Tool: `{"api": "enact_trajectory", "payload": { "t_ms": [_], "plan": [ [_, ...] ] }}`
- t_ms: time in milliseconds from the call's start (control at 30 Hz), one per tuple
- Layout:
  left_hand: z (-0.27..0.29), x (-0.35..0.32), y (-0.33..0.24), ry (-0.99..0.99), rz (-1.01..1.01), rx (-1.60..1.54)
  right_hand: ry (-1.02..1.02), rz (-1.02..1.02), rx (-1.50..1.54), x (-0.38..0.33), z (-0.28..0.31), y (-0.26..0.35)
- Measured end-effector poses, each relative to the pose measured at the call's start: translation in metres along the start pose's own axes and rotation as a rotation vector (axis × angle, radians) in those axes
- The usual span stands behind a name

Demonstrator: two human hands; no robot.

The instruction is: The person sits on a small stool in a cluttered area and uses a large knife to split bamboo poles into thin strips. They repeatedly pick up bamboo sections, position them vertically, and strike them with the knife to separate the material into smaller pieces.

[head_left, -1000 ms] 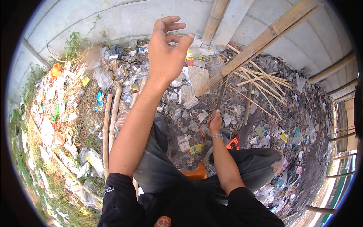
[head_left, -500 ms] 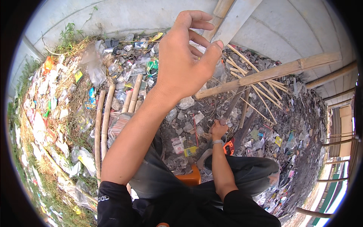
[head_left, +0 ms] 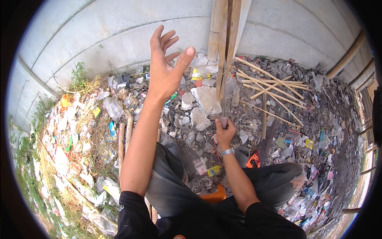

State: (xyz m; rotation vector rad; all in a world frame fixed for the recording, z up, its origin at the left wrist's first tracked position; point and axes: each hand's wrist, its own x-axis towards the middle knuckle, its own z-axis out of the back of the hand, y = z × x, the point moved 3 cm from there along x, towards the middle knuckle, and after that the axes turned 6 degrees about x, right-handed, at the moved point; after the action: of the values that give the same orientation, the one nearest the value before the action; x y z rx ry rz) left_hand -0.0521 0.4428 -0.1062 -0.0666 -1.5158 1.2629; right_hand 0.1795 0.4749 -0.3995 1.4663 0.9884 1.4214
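My left hand [head_left: 167, 73] is raised in the air at the upper middle, its fingers apart and nothing in it. Low in front of me, my right hand [head_left: 225, 133] grips the stubby handle of a long-bladed knife [head_left: 224, 122]. The blade is seen nearly edge-on, pointing away from me alongside a bamboo strip [head_left: 221, 77]. This strip stands upright or steeply tilted, with a dark gap running along its upper part. My left hand is to the left of the bamboo, apart from it. Whether the blade touches the bamboo, I cannot tell.
Several thin bamboo sticks [head_left: 274, 84] lie crossed on the littered ground at right. An orange-handled saw [head_left: 253, 161] lies beside my right knee. Bamboo poles [head_left: 121, 143] lie at left. A concrete wall [head_left: 131, 30] stands ahead. Part of an orange seat [head_left: 215, 194] shows under me.
My left hand has moved left, away from the bamboo. The long bamboo strip has swung from slanting at right to upright. The knife has turned from slanting right to pointing straight ahead.
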Motion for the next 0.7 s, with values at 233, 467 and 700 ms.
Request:
{"api": "enact_trajectory", "payload": {
  "t_ms": [233, 467, 700],
  "plan": [
    [0.0, 0.096, 0.008, -0.022, -0.103, -0.155, 0.079, 0.049, -0.173, -0.028, -0.015, 0.001],
    [-0.05, 0.074, 0.087, -0.281, 0.012, -0.104, 0.185, -0.161, -0.356, -0.062, -0.016, -0.074],
    [-0.071, 0.065, 0.092, -0.431, 0.0, -0.03, 0.202, -0.129, -0.33, -0.07, -0.012, -0.091]
  ]
}}
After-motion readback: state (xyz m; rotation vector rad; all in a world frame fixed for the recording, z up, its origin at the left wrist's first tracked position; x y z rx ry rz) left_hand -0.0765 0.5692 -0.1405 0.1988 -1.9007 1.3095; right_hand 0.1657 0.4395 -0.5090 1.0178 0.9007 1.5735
